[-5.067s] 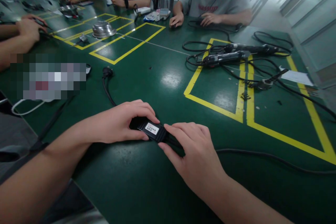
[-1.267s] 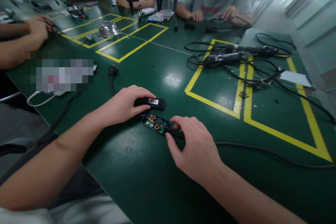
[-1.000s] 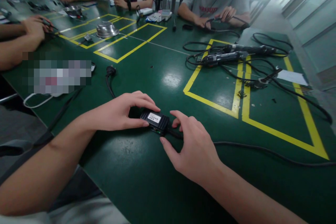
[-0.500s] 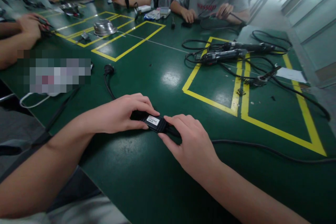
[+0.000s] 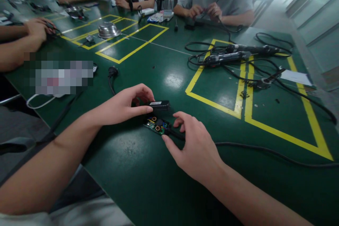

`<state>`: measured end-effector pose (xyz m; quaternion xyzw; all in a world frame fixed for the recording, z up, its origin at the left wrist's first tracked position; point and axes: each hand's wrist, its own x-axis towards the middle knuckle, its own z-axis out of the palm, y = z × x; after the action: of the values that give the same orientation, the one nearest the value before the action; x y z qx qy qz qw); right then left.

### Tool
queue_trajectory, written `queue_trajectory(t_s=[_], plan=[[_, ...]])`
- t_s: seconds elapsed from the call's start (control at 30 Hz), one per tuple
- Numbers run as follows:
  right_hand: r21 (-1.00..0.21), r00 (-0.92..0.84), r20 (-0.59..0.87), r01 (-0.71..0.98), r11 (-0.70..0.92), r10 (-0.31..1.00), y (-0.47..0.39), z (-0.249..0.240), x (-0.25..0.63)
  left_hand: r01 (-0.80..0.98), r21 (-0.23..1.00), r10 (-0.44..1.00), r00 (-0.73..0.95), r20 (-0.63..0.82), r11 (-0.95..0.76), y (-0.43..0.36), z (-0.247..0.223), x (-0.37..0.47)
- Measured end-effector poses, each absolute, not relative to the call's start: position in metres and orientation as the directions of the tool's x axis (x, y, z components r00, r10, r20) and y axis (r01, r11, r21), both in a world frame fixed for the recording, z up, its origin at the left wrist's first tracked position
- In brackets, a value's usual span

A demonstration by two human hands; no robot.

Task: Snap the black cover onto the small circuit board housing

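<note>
My left hand (image 5: 129,104) pinches a black plastic cover (image 5: 161,105) with a white label, tilted up above the table. Just below the cover lies a small circuit board (image 5: 156,125) with copper coils, its components exposed. A black cable (image 5: 176,134) runs from the board's right end under my right hand (image 5: 194,141). That hand is beside the board with thumb and fingers apart, holding nothing. Behind my left hand a black plug (image 5: 113,72) on a cord rests on the green table (image 5: 148,169).
Two black electric screwdrivers (image 5: 226,58) with looped cords lie at the right, near yellow tape rectangles (image 5: 212,103) and small springs (image 5: 245,94). A metal bowl (image 5: 108,30) stands farther back. Other people sit around the table; a person's hands (image 5: 37,30) are at the left.
The black cover has come off and been lifted by my left hand, exposing the circuit board. My right hand has let go and its fingers have spread. The person opposite has raised both hands.
</note>
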<state>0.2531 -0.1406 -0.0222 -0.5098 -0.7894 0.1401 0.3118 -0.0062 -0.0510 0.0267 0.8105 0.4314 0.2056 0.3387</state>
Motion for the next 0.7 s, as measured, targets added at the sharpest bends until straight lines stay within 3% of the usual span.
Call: queue_trajectory(t_s=[0.1,0.2,0.4,0.57,0.7], plan=[[-0.517,-0.313,0.347,0.722,0.459,0.884,-0.139,-0.023,0.254,0.685,0.591,0.881,0.463,0.097,-0.425,-0.047,0.019,-0.006],[-0.463,-0.374,0.337,0.733,0.498,0.864,-0.138,-0.023,0.253,0.693,0.536,0.848,0.522,0.090,-0.483,-0.045,0.017,-0.006],[-0.436,-0.408,0.346,0.727,0.530,0.845,-0.137,-0.022,0.253,0.599,0.588,0.784,0.613,0.100,-0.544,-0.051,0.034,-0.010],[-0.437,-0.409,0.326,0.735,0.519,0.852,-0.138,-0.021,0.253,0.602,0.655,0.734,0.671,-0.105,-0.457,-0.057,0.042,-0.010],[-0.440,-0.401,0.317,0.740,0.508,0.859,-0.139,-0.021,0.253,0.636,0.651,0.731,0.659,-0.179,-0.414,-0.056,0.043,-0.009]])
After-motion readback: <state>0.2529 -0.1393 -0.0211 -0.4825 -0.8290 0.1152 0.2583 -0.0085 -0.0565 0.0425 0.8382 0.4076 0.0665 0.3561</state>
